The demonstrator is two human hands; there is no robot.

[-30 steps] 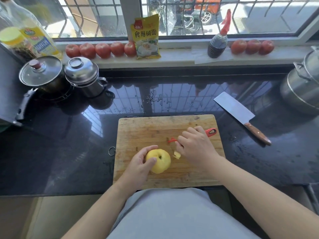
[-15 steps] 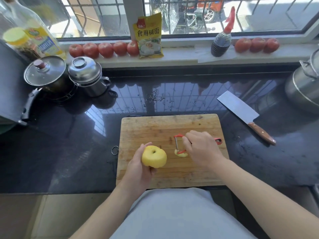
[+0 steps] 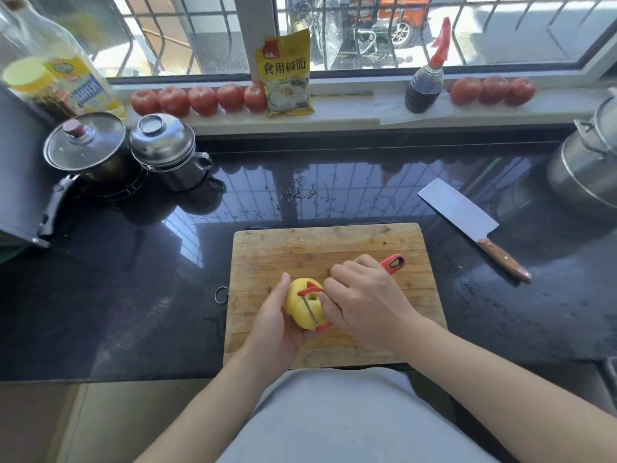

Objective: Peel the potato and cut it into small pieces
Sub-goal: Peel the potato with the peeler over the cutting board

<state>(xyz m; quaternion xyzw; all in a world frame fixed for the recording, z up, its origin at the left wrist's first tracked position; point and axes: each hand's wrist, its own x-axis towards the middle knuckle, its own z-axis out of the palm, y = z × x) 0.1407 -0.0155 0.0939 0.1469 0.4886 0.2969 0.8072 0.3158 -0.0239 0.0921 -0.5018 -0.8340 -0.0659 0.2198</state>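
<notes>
Peeling: the step in hand is the peel, with the blade laid on the potato and no cutting begun.
Potato (image 3: 302,307): yellow and mostly bare of skin on the side that shows, held just above the near part of the wooden cutting board (image 3: 334,242); a small dimple shows near its top.
Left hand (image 3: 277,324): cradles the potato from below and the left, thumb up along its far-left side, fingers curled under it.
Right hand (image 3: 365,300): wrapped round the handle of the red Y-peeler (image 3: 314,307), whose looped handle end pokes out beyond the knuckles; the blade lies across the potato's face.
Progress: late in the peel, by my reading (the hidden underside may yet carry skin; I cannot tell).
Next move: draw the blade along the surface with light, even pressure, then turn the potato in the left hand to bring any unpeeled patch up; the left thumb sits near the blade's path and should stay clear.
After that: the cleaver (image 3: 467,220), lying on the dark bench (image 3: 133,295) right of the board, well apart from both hands, is what the cutting calls for.
</notes>
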